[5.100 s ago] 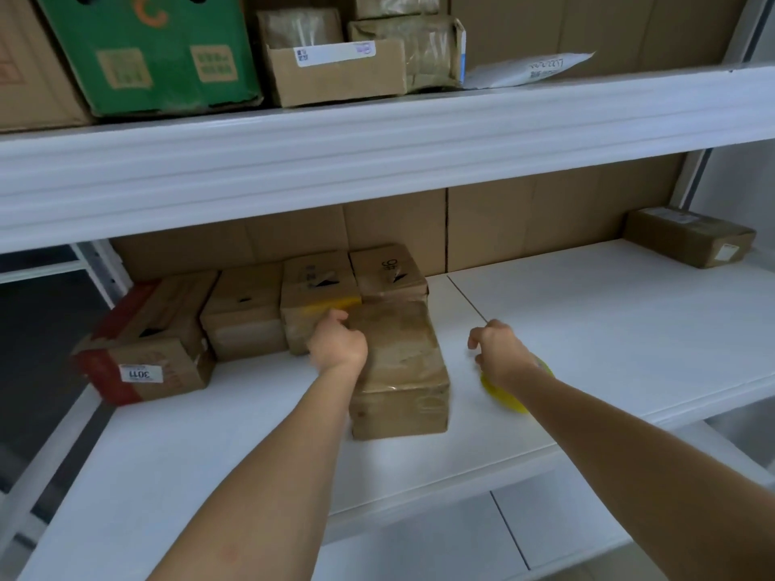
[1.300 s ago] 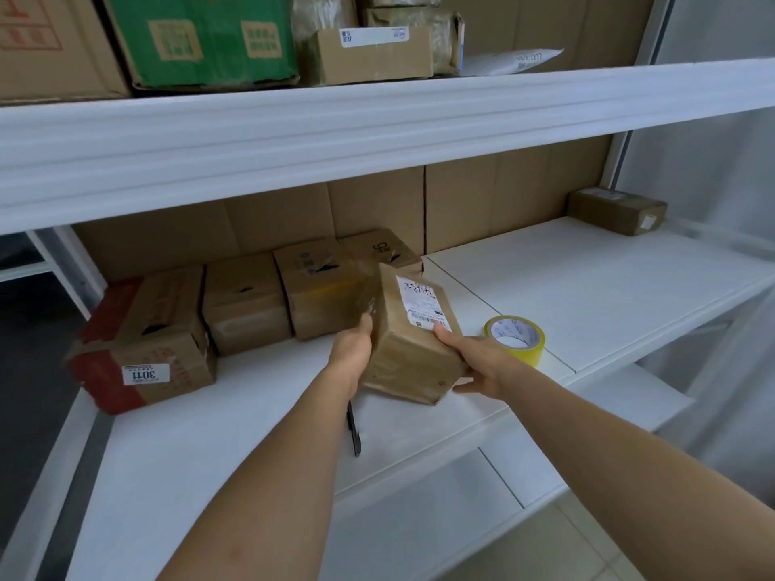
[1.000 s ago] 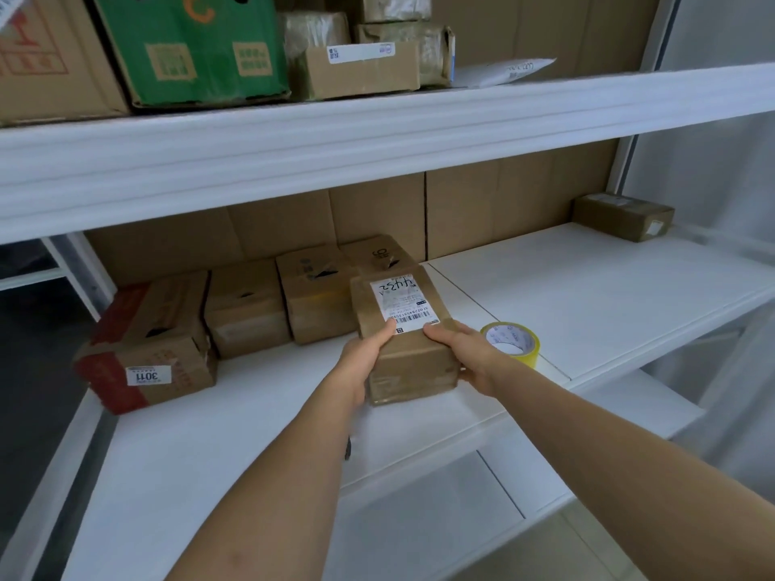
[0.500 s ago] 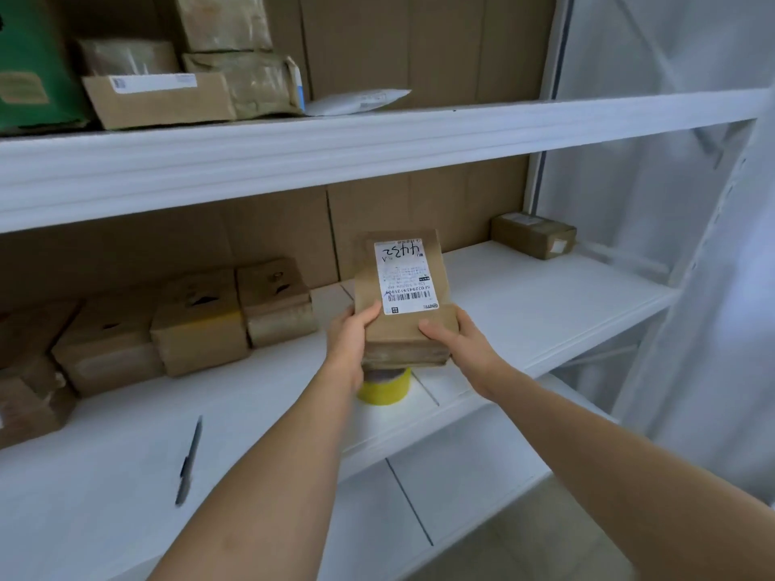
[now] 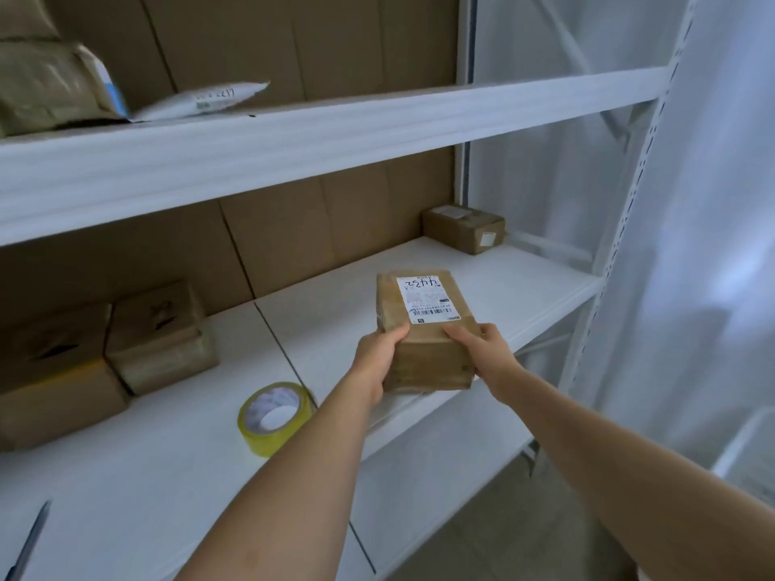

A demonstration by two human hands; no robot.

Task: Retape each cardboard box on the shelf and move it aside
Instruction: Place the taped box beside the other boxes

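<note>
Two hands hold one box over the right part of the middle shelf. The box is gripped at its near end: the left hand is curled around the left corner, with the thumb on top, and the right hand is curled around the right corner, with the fingers lying on the top face. It cannot be told if the bottom of the box touches the shelf or is kept a little above it. A white label with handwritten digits and a barcode is stuck on the top face of the box.

To the left of the box, a roll of yellow tape lies flat on the shelf, near the left forearm. Further left, two other boxes are placed against the cardboard backing: one stands closer to the tape, and the second is beside it at the left edge of the view, with a yellow strip on its front. A dark pen is seen at the lower left corner, on the shelf.

At the far right end of the shelf, a small box with white stickers is placed in the corner, well apart from the held one. On the upper shelf, a white envelope and a wrapped parcel are kept.
</note>
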